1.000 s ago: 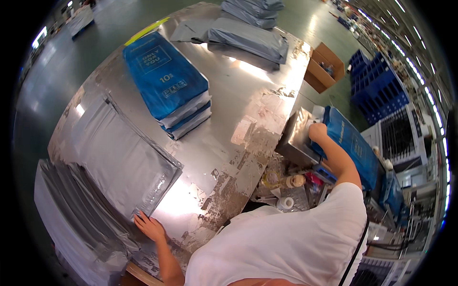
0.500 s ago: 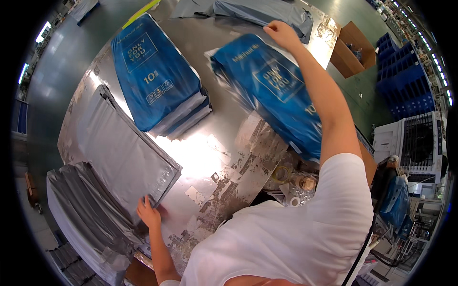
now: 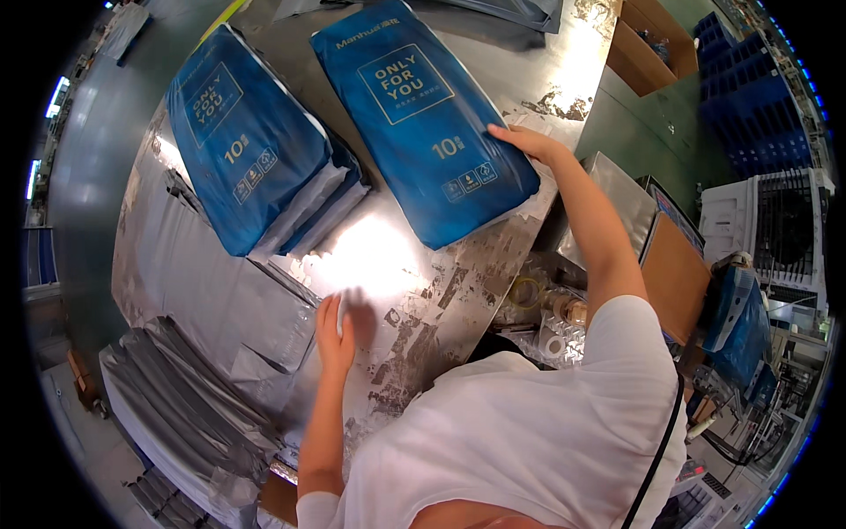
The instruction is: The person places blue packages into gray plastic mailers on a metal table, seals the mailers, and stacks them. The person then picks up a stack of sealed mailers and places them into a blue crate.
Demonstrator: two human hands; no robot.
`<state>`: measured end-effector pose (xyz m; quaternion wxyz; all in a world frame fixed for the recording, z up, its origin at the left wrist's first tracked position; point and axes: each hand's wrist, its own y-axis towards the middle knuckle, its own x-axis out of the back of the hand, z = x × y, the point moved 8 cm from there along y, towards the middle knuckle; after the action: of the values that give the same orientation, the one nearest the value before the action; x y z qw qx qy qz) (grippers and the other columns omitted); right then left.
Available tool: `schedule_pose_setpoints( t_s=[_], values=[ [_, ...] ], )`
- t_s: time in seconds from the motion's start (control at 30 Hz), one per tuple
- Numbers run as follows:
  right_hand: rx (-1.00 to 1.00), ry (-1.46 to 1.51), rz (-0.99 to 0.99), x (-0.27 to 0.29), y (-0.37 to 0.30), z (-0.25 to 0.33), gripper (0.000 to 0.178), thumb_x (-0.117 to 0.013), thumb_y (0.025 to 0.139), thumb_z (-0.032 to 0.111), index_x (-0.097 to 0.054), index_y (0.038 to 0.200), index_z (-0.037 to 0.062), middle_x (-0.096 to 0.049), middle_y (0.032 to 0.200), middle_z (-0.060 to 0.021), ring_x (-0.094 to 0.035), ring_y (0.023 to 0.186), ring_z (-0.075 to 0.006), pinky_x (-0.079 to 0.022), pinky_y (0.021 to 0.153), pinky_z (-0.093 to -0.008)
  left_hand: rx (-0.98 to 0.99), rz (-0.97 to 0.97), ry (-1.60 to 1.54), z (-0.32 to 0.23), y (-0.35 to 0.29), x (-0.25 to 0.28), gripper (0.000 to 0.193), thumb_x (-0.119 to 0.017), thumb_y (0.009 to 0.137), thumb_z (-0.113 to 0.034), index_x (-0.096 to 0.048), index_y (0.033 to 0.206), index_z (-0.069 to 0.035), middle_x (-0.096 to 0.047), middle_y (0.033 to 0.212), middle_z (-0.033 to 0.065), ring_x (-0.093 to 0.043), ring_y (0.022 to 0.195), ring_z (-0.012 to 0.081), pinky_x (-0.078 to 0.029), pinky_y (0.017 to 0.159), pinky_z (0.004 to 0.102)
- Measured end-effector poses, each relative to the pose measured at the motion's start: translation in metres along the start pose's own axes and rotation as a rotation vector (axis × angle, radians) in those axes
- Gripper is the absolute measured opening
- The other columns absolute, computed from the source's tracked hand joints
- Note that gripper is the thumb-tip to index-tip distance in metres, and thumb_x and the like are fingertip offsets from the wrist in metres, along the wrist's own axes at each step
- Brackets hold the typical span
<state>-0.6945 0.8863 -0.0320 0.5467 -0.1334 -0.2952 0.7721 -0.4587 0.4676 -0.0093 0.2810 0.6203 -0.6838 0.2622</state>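
Note:
A flat blue plastic-wrapped package (image 3: 414, 132) with pale print lies at a slant on the metal table. My right hand (image 3: 530, 145) is at its right edge, with a fingertip on top and the other fingers partly hidden; it appears to grip that edge. Left of it, more blue packages (image 3: 242, 145) form a stack, with white sides showing. My left hand (image 3: 334, 339) has its fingers stretched out, beside the near right corner of a pile of grey plastic bags (image 3: 211, 273). A fold shows in the top bag close to that hand.
More grey bags (image 3: 176, 379) hang in a thick bundle at the lower left. Grey plastic (image 3: 493, 18) lies at the table's far edge. An open cardboard box (image 3: 648, 48) and blue crates (image 3: 749, 97) stand right. Tape rolls (image 3: 555, 346) sit below the worn metal table (image 3: 423, 291).
The blue package at my right hand has swung left and away from me, and now lies still. My left hand has shifted right along the grey bags' edge. The view has shifted too.

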Motion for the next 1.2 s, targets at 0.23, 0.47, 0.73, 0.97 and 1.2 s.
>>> schedule_pose_setpoints(
  t_s=[0.23, 0.47, 0.73, 0.97, 1.2],
  values=[
    [0.107, 0.749, -0.039, -0.058, 0.003, -0.04, 0.062, -0.05, 0.082, 0.052, -0.048, 0.121, 0.0043, -0.055, 0.113, -0.0129, -0.057, 0.096, -0.0197, -0.047, 0.082, -0.0303, 0.516, -0.058, -1.189, -0.016, 0.143, -0.125, 0.058, -0.032, 0.092, -0.044, -0.036, 0.128, 0.001, -0.041, 0.129, 0.0136, -0.041, 0.116, 0.026, -0.03, 0.098, 0.0317],
    [-0.003, 0.659, -0.053, -0.079, -0.079, -0.01, 0.064, -0.054, 0.08, 0.045, -0.039, 0.128, 0.0055, -0.05, 0.12, -0.0133, -0.052, 0.105, -0.0213, -0.043, 0.089, -0.0319, 0.372, 0.149, -1.342, -0.084, 0.139, -0.072, 0.056, -0.054, 0.083, -0.031, -0.036, 0.127, -0.001, -0.046, 0.123, 0.0119, -0.047, 0.109, 0.0236, -0.038, 0.094, 0.0337],
    [0.181, 1.048, 0.015, -0.102, -0.164, 0.03, 0.051, -0.062, 0.075, 0.034, -0.05, 0.115, 0.0044, -0.057, 0.107, -0.0122, -0.057, 0.094, -0.0235, -0.048, 0.08, -0.0356, 0.357, 0.324, -1.09, -0.191, 0.12, 0.044, 0.064, -0.054, 0.079, -0.028, -0.029, 0.134, -0.006, -0.044, 0.126, 0.0117, -0.044, 0.113, 0.0221, -0.034, 0.096, 0.0328],
    [0.336, 1.261, -0.005, -0.136, -0.197, 0.0, 0.037, -0.058, 0.078, 0.025, -0.056, 0.106, 0.0008, -0.06, 0.101, -0.013, -0.058, 0.092, -0.0248, -0.047, 0.081, -0.0351, 0.121, 0.283, -0.985, -0.221, 0.083, 0.084, 0.071, -0.054, 0.078, -0.019, -0.02, 0.137, 0.001, -0.041, 0.127, 0.0157, -0.043, 0.112, 0.0214, -0.034, 0.094, 0.0288],
    [0.698, 1.17, 0.262, -0.195, -0.245, 0.027, 0.06, -0.049, 0.078, 0.036, -0.041, 0.124, -0.0024, -0.049, 0.12, -0.0201, -0.05, 0.106, -0.0326, -0.041, 0.091, -0.0438, -0.423, 0.044, -0.495, -0.252, -0.015, 0.184, 0.086, -0.061, 0.071, -0.037, -0.019, 0.138, -0.003, -0.029, 0.134, 0.0239, -0.03, 0.122, 0.0355, -0.022, 0.102, 0.0378]
  ],
)
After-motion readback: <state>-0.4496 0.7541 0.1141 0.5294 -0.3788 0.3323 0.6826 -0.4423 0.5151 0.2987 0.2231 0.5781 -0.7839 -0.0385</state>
